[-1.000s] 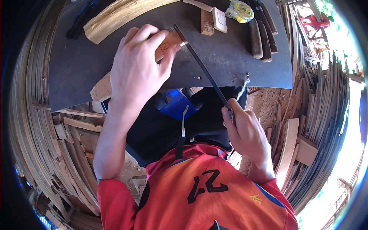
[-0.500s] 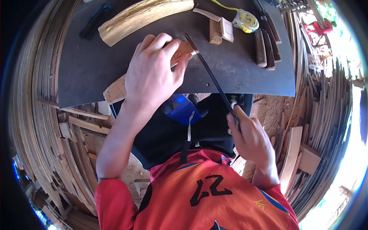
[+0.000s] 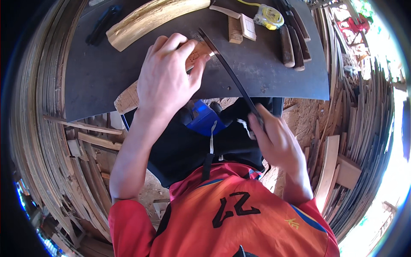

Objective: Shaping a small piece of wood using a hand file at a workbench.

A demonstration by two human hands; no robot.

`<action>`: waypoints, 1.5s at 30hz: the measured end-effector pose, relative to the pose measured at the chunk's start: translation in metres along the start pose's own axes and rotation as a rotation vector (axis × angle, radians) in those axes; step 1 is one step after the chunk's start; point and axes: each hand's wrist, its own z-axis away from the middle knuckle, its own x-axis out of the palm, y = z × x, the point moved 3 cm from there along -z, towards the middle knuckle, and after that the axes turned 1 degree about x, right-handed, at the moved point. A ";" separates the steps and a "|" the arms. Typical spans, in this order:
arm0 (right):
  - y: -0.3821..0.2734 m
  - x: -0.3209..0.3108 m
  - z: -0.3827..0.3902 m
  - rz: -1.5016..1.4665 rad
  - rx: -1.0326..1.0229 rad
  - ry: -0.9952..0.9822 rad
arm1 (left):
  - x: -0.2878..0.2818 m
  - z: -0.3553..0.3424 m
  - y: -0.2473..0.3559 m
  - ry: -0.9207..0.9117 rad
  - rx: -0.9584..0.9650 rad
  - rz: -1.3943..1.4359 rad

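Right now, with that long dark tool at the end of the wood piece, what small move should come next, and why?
Probably a short stroke of the long dark tool along its length, holding the wood piece steady: the right hand grips the tool's near end, its shaft crosses the wood's end, and the left hand holds the wood.

Woodworking shop, stacked wooden strips [image 3: 367,141], tape measure [image 3: 269,16]
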 end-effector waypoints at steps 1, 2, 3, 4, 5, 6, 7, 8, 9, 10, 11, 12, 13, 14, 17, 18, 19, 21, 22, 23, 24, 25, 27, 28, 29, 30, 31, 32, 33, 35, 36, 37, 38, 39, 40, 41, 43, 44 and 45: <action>-0.002 0.007 -0.017 0.029 -0.154 0.080 | 0.000 0.000 0.001 0.000 0.000 -0.007; -0.003 0.014 -0.025 0.028 -0.182 0.113 | -0.001 0.001 0.001 -0.007 -0.001 -0.013; -0.003 0.020 -0.036 0.031 -0.226 0.140 | -0.001 -0.001 -0.001 -0.002 -0.014 -0.024; -0.003 0.020 -0.033 0.056 -0.230 0.147 | -0.001 -0.002 -0.002 0.005 -0.028 -0.034; -0.004 0.021 -0.028 0.083 -0.225 0.160 | 0.001 -0.003 0.003 0.014 -0.055 -0.014; -0.003 0.025 -0.026 0.101 -0.239 0.167 | 0.004 -0.001 0.003 0.039 -0.048 -0.024; -0.004 0.017 -0.017 0.109 -0.188 0.087 | 0.004 -0.001 0.003 0.034 -0.053 -0.039; -0.003 0.010 -0.005 0.119 -0.135 0.009 | 0.004 0.001 0.004 0.028 -0.057 -0.054; 0.002 0.001 0.011 0.154 -0.190 -0.013 | 0.004 0.003 0.003 0.048 -0.056 -0.043; 0.008 -0.011 0.026 0.197 -0.236 -0.033 | 0.003 0.003 0.002 0.048 -0.060 -0.037; 0.019 -0.025 0.035 0.097 -0.083 -0.160 | 0.002 0.004 0.001 0.050 -0.068 -0.030; 0.022 -0.038 0.033 -0.086 0.193 -0.284 | 0.002 0.004 0.003 0.048 -0.065 -0.017; 0.025 -0.052 0.032 -0.236 0.492 -0.354 | 0.001 0.003 0.003 0.034 -0.074 -0.002; 0.028 -0.063 0.037 -0.305 0.467 -0.283 | 0.000 0.003 0.002 0.039 -0.081 0.002; 0.029 -0.079 0.034 -0.491 0.395 -0.128 | 0.002 0.003 0.004 0.048 -0.085 0.000; 0.027 -0.082 0.029 -0.508 0.387 -0.090 | 0.002 0.002 0.003 0.053 -0.089 0.004; 0.028 -0.084 0.024 -0.502 0.390 -0.083 | 0.002 0.002 0.004 0.056 -0.094 0.010; 0.028 -0.086 0.011 -0.441 0.272 -0.088 | 0.001 0.001 0.004 0.055 -0.110 0.018; 0.026 -0.086 0.005 -0.380 0.231 -0.089 | 0.001 0.000 0.005 0.046 -0.111 0.020; 0.022 -0.083 -0.002 -0.318 0.192 -0.090 | 0.002 -0.001 0.006 0.037 -0.113 0.023; 0.017 -0.078 -0.009 -0.259 0.145 -0.098 | 0.002 0.000 0.004 0.031 -0.122 0.017; 0.012 -0.072 -0.013 -0.191 0.181 -0.088 | 0.003 0.001 0.004 0.033 -0.117 0.006; 0.009 -0.059 -0.016 -0.077 0.139 -0.059 | 0.002 0.002 0.005 0.031 -0.121 0.015; 0.009 -0.051 -0.016 -0.019 0.121 -0.048 | 0.003 0.002 0.005 0.028 -0.126 0.022; 0.008 -0.046 -0.017 -0.011 0.107 -0.018 | 0.005 0.001 0.005 0.046 -0.121 0.026; 0.006 -0.038 -0.018 -0.002 0.090 -0.010 | 0.005 0.002 0.004 0.039 -0.123 0.022; 0.004 -0.032 -0.018 0.009 0.072 -0.001 | 0.005 0.002 0.004 0.033 -0.125 0.017; 0.003 -0.026 -0.019 0.019 0.055 0.007 | 0.005 0.001 0.004 0.028 -0.127 0.014; 0.002 -0.019 -0.019 0.033 -0.003 0.029 | 0.004 0.002 0.004 0.019 -0.128 0.004; -0.003 -0.014 -0.021 0.052 0.013 0.003 | 0.001 0.001 0.004 0.003 -0.129 -0.017; -0.005 -0.013 -0.024 0.067 0.012 -0.017 | 0.001 0.001 0.004 0.015 -0.128 -0.011; -0.005 -0.010 -0.023 0.123 -0.015 0.028 | 0.001 0.002 0.004 0.027 -0.127 -0.006; -0.007 -0.010 -0.023 0.133 0.031 0.005 | 0.001 0.002 0.003 0.041 -0.126 -0.001; -0.010 -0.009 -0.022 0.137 0.079 -0.019 | 0.001 0.002 0.003 0.037 -0.131 -0.011; -0.011 -0.007 -0.021 0.142 0.126 -0.042 | 0.002 0.001 0.004 0.032 -0.136 -0.020; -0.011 -0.006 -0.019 0.164 0.100 -0.043 | 0.002 0.002 0.005 0.028 -0.140 -0.030; -0.013 -0.003 -0.016 0.175 0.124 -0.076 | 0.001 0.003 0.005 0.034 -0.150 -0.032; -0.014 -0.003 -0.016 0.180 0.137 -0.092 | 0.001 0.003 0.005 0.036 -0.155 -0.033; -0.014 -0.002 -0.016 0.184 0.145 -0.099 | 0.000 0.003 0.006 0.037 -0.151 -0.039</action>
